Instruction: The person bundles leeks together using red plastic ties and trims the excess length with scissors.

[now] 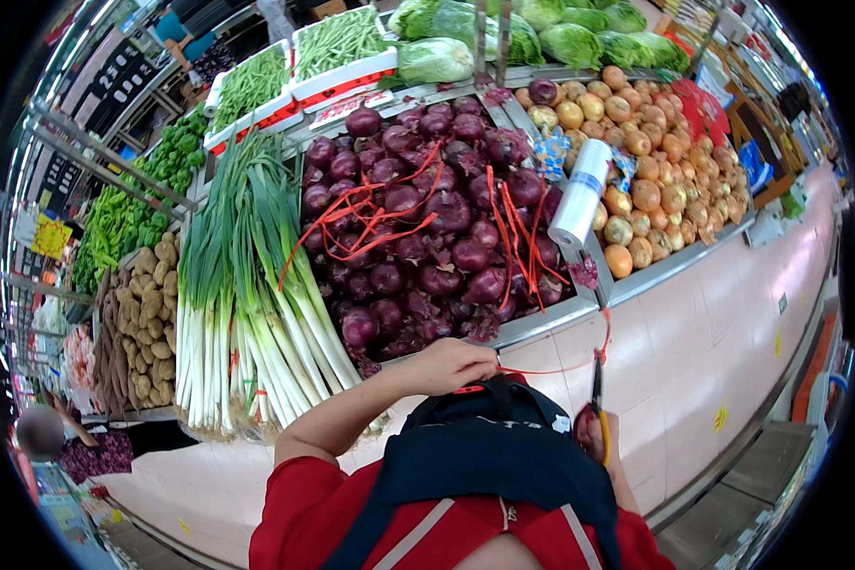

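Note:
My left hand is closed around one end of a thin red plastic strap at the front edge of the red onion bin. From there the strap runs right to the tips of a pair of scissors with yellow on the handle. It bends upward at the tips, towards the bin's metal corner. My right hand grips the scissors by the handles, points upward; whether the strap lies between the blades is too small to tell. More red straps lie loose over the red onions.
Leeks and potatoes are heaped on the left. A plastic bag roll stands between the red and yellow onions. Green beans and cabbages are behind. A person is at the far left.

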### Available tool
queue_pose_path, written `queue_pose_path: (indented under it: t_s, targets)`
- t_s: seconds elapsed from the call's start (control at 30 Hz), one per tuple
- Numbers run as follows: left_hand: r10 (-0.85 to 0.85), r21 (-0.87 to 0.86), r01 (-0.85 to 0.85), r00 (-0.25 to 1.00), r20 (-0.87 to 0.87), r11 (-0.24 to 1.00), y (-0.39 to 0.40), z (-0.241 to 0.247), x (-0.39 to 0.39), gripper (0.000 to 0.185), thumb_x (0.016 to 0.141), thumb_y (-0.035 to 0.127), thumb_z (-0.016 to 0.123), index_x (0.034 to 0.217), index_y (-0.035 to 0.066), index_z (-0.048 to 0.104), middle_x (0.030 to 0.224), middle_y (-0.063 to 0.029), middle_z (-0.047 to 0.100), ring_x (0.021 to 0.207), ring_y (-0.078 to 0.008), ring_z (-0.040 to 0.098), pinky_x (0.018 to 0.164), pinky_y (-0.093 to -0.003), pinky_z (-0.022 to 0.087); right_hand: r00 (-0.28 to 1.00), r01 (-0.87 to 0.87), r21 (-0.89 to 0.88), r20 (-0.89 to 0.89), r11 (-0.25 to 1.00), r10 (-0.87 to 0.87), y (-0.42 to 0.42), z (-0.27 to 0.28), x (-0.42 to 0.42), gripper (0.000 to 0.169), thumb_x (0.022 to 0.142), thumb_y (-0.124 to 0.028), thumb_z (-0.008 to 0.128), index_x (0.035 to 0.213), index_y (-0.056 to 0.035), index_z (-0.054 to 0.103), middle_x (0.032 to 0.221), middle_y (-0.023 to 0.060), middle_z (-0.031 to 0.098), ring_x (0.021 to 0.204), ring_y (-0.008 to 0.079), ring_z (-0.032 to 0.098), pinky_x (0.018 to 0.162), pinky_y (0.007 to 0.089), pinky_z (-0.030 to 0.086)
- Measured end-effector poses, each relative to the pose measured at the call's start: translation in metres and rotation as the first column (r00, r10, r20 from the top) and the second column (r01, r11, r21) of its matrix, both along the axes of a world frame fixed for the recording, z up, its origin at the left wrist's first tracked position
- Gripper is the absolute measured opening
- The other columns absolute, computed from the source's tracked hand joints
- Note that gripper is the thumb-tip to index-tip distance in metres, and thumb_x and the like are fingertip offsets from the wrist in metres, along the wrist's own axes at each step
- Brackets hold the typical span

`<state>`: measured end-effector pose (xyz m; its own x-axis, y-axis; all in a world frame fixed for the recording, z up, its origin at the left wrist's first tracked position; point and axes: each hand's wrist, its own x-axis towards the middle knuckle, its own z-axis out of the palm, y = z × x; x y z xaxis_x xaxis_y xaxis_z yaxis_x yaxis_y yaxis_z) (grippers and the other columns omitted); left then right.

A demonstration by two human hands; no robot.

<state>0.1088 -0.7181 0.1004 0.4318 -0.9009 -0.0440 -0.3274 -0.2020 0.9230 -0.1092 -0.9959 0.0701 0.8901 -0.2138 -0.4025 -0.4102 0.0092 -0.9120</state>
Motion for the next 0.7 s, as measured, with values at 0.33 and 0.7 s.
queue_pose_path:
  t_s: [0.33,0.7]
  targets:
    - [0.926,-0.279,-0.900,0.369,-0.078,0.335,0.055,-0.086,0.122,0.007,0.087,0.009,0.061,0.086,0.002,0.061,0.076,-0.0013,0.059,0.070,-0.0097,0.055,0.065,-0.0254,0.045,0.934,0.352,-0.089,-0.033,0.932,-0.356,-0.049,-0.048,-0.023,0.040,0.098,-0.039,0.044,0.075,-0.0068,0.045,0.051,-0.0007,0.038,0.038,0.0084,0.037,0.034,0.0223,0.032]
    - [0.807,-0.168,-0.985,-0.121,0.578,-0.027,0.189,-0.197,0.261,0.019,0.085,0.022,0.061,0.094,0.006,0.065,0.086,-0.0168,0.061,0.082,-0.0369,0.059,0.078,-0.0431,0.047,0.988,0.144,-0.014,-0.055,0.989,-0.145,-0.060,-0.041,0.072,0.030,0.096,-0.030,0.050,0.078,-0.0071,0.043,0.058,-0.0021,0.038,0.040,0.0053,0.038,0.036,0.0195,0.033]
